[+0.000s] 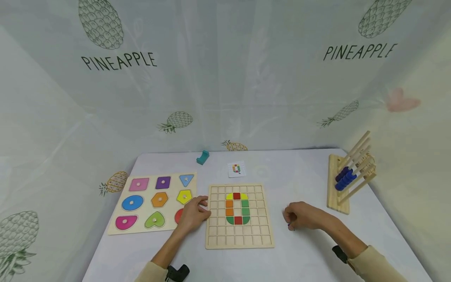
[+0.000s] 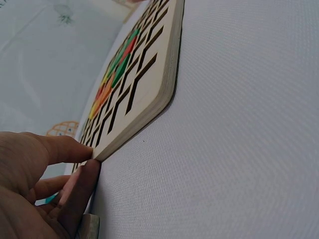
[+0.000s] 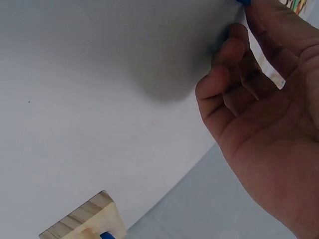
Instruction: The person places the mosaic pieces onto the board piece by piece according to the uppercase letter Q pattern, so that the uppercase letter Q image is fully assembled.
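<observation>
A square wooden grid board lies mid-table. Colored pieces in its cells form an upright ring: yellow corners and a red piece across the top, orange on the left, a green piece and others on the right, red and green below. My left hand grips the board's left edge; in the left wrist view the fingertips meet right at that edge. To the right of the board, my right hand pinches a small blue piece, mostly hidden by the fingers. Its other fingers are curled.
Behind the board lie a small card printed with a similar colored pattern and a teal curved block. On the left is a shape puzzle board, partly beneath my left arm. A wooden peg stand with blue rings stands far right.
</observation>
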`<state>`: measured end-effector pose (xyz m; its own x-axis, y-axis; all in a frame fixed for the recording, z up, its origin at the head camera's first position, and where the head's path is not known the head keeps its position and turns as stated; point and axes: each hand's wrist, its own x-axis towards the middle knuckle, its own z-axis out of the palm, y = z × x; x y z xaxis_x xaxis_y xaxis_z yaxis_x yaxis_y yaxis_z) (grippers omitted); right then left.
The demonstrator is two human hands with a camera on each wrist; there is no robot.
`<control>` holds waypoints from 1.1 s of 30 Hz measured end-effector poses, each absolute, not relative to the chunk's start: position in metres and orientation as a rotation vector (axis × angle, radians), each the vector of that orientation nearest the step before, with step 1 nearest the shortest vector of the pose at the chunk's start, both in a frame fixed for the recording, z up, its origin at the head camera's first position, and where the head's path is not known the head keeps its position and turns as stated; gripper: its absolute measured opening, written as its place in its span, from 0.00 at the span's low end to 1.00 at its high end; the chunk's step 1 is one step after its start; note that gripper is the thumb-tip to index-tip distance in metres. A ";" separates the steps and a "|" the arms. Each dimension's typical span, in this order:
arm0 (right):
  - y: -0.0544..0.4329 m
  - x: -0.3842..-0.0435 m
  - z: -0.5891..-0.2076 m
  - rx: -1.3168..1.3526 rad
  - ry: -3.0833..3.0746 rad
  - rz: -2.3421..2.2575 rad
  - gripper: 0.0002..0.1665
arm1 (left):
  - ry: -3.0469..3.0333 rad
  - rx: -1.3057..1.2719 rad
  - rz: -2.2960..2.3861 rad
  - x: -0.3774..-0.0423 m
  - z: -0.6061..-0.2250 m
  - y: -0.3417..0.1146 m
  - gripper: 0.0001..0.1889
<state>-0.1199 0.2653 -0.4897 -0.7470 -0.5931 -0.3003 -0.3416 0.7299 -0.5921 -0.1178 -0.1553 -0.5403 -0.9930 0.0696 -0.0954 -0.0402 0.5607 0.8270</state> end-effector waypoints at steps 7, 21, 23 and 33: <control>0.264 -0.115 -0.491 -0.648 2.509 -0.651 0.13 | 2.689 0.052 1.421 -0.117 -0.540 -0.156 0.28; 0.252 -0.103 -0.487 -0.527 2.682 -0.337 0.16 | 2.687 0.044 1.415 -0.116 -0.540 -0.155 0.29; 0.252 -0.103 -0.487 -0.546 2.689 -0.324 0.16 | 2.689 0.036 1.412 -0.116 -0.539 -0.154 0.28; 0.235 -0.108 -0.488 -0.725 2.462 -0.738 0.12 | 2.691 0.037 1.411 -0.116 -0.540 -0.155 0.28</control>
<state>-0.1084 0.2348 -0.4876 -0.7519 -0.5986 -0.2763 -0.3479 0.7162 -0.6050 -0.1164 -0.1549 -0.5398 -0.9944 0.0692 -0.0799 -0.0264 0.5697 0.8214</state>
